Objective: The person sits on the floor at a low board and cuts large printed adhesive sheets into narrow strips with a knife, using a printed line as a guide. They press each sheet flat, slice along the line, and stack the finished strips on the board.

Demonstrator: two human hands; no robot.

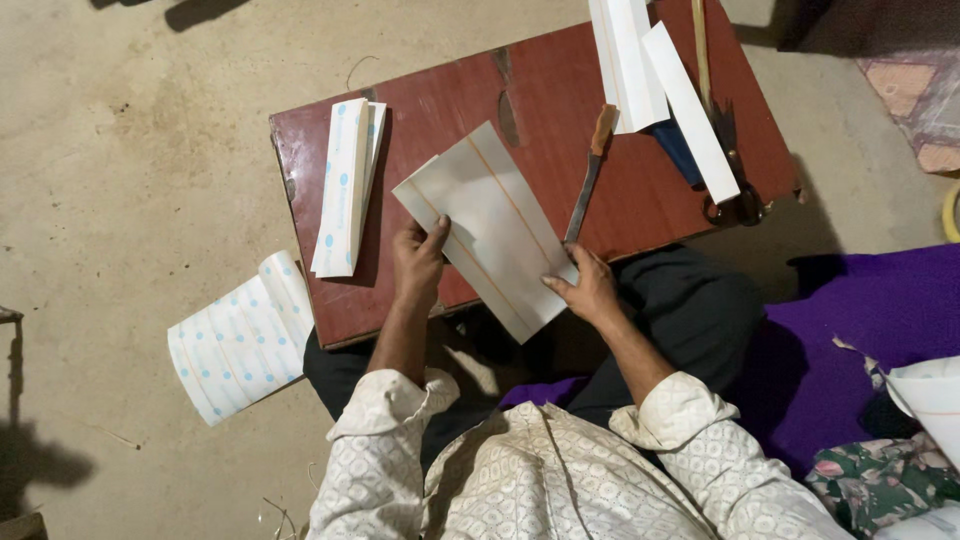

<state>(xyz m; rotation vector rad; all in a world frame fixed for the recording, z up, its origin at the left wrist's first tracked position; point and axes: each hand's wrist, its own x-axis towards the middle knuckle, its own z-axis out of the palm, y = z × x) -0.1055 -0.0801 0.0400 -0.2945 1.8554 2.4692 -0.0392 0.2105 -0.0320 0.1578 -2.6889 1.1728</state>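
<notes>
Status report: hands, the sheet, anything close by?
Left hand and right hand both grip white sheet over red board. Knife lies beside right hand.

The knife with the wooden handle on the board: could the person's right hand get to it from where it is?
Probably yes. The knife lies just above the right hand, nothing between them, but that hand would first have to release the white sheet it holds.

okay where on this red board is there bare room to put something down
Bare board lies between the folded dotted strip and the sheet held by the left hand and right hand, and along the far edge. The right end is crowded: knife, white strips, scissors.
</notes>
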